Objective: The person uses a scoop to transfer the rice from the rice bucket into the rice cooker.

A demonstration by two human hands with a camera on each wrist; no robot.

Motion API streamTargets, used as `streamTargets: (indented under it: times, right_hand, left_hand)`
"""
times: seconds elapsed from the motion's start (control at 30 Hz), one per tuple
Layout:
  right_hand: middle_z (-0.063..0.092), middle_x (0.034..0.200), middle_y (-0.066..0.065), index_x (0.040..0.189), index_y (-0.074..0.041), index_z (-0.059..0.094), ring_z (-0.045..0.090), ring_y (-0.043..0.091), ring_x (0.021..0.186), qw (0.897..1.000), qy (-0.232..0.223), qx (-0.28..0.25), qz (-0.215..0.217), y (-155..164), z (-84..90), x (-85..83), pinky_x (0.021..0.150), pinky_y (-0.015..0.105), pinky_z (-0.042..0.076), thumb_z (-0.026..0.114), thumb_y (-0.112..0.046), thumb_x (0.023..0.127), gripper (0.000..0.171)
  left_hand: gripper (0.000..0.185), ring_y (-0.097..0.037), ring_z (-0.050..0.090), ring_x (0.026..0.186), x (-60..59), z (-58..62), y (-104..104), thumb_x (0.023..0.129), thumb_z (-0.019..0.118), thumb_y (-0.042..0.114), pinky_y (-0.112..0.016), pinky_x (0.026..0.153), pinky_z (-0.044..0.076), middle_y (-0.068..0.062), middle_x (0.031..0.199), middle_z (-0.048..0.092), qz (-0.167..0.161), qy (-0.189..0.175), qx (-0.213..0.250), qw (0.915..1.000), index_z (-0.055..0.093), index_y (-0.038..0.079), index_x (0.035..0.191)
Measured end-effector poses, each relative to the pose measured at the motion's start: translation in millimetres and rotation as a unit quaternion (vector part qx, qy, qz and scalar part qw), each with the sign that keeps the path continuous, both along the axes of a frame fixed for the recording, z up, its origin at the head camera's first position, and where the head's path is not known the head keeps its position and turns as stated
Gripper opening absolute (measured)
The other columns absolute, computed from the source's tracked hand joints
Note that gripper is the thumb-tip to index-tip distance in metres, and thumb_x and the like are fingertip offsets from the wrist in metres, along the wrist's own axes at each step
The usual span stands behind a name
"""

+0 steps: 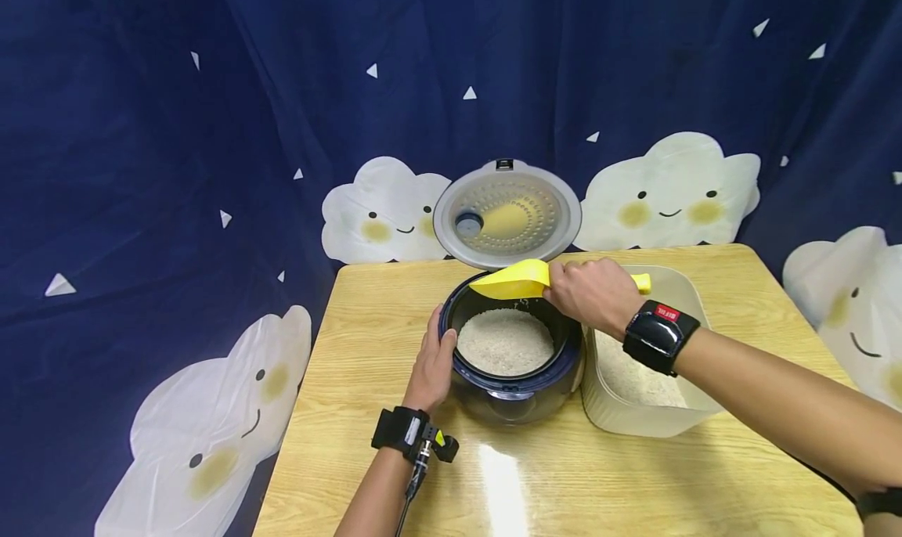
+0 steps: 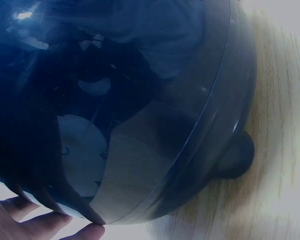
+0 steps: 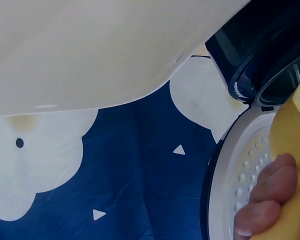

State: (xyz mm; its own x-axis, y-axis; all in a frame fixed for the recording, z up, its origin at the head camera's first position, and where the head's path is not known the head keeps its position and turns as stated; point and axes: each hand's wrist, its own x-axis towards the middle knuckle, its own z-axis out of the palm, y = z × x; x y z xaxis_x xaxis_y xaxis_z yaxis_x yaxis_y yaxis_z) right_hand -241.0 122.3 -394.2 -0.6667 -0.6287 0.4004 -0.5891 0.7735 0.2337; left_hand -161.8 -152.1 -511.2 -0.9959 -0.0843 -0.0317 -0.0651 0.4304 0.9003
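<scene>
A dark blue rice cooker (image 1: 517, 388) stands on the wooden table (image 1: 366, 443) with its round lid (image 1: 507, 214) raised at the back; white rice (image 1: 504, 341) fills its pot. My left hand (image 1: 431, 369) rests against the cooker's left side, fingers on the rim; the left wrist view shows the glossy cooker wall (image 2: 140, 100) and fingertips (image 2: 50, 222) on it. My right hand (image 1: 592, 294) grips a yellow scoop (image 1: 514, 280) held over the pot's far rim. In the right wrist view its fingers (image 3: 267, 197) curl round the scoop (image 3: 290, 145).
A beige bin (image 1: 680, 286) holding rice (image 1: 634, 376) stands right of the cooker, touching it. A dark blue curtain with white clouds (image 1: 665, 189) hangs behind and around the table. Bare tabletop lies in front of the cooker.
</scene>
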Motion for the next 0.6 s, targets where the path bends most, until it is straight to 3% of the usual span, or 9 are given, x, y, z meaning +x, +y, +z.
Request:
streamTargets:
  times: [0.27,0.37,0.47,0.6]
  right_hand:
    - [0.050,0.056,0.002,0.078,-0.005,0.054,0.051,0.024,0.042,1.000,-0.012,-0.005,-0.011,7.1,-0.2,2.6,0.040,0.048,0.049,0.070,-0.032,0.094,0.035]
    - [0.048,0.055,0.000,0.076,-0.007,0.054,0.050,0.022,0.043,0.998,-0.056,-0.022,-0.023,7.4,1.8,1.5,0.040,0.046,0.047,0.065,-0.031,0.096,0.033]
    - [0.044,0.056,-0.002,0.070,-0.012,0.052,0.047,0.019,0.046,0.991,-0.122,-0.042,-0.040,7.1,5.5,1.7,0.040,0.037,0.040,0.057,-0.031,0.099,0.035]
    - [0.043,0.058,-0.003,0.066,-0.016,0.049,0.046,0.017,0.048,0.982,-0.173,-0.054,-0.053,7.8,9.9,3.4,0.042,0.029,0.031,0.051,-0.031,0.100,0.038]
  left_hand:
    - [0.057,-0.025,0.028,0.160,1.4,-1.0,1.3,0.109,0.034,0.047,-0.056,0.130,0.026,0.002,0.172,0.028,0.000,-0.001,0.003,1.0000,0.016,0.045,0.163]
    - [0.058,-0.023,0.025,0.161,2.0,0.1,1.3,0.109,0.034,0.049,-0.055,0.131,0.024,0.004,0.173,0.026,0.003,-0.003,0.001,1.0000,0.015,0.045,0.164]
    - [0.058,-0.023,0.024,0.162,2.1,0.8,1.0,0.109,0.033,0.049,-0.055,0.131,0.023,0.005,0.173,0.025,0.004,-0.003,-0.001,1.0000,0.015,0.045,0.164]
    - [0.056,-0.022,0.025,0.161,1.3,0.5,0.3,0.109,0.033,0.050,-0.057,0.130,0.024,0.007,0.173,0.026,0.005,-0.007,0.006,0.9999,0.015,0.048,0.163]
